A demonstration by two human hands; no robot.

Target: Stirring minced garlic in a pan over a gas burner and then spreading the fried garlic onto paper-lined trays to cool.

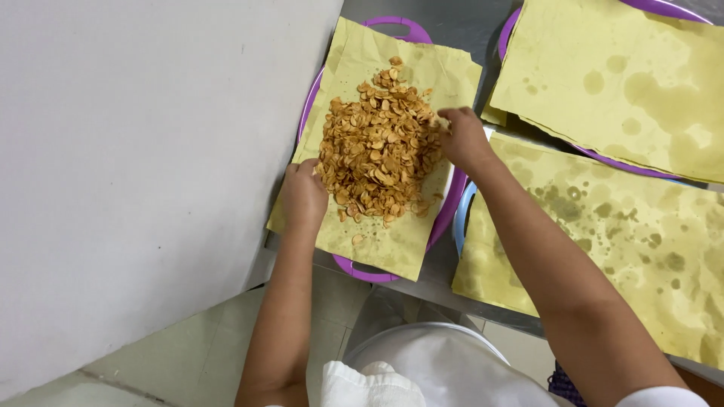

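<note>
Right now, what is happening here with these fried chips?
A person works a heap of fried chips lying on yellow paper over a purple tray. The left hand rests at the heap's left edge; the right hand touches its right side. Two more oil-stained papers lie to the right.

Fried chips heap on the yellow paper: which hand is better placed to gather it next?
Probably the right hand: its fingertips already touch the chips at the heap's upper edge. The left hand rests on the paper beside the heap.
</note>
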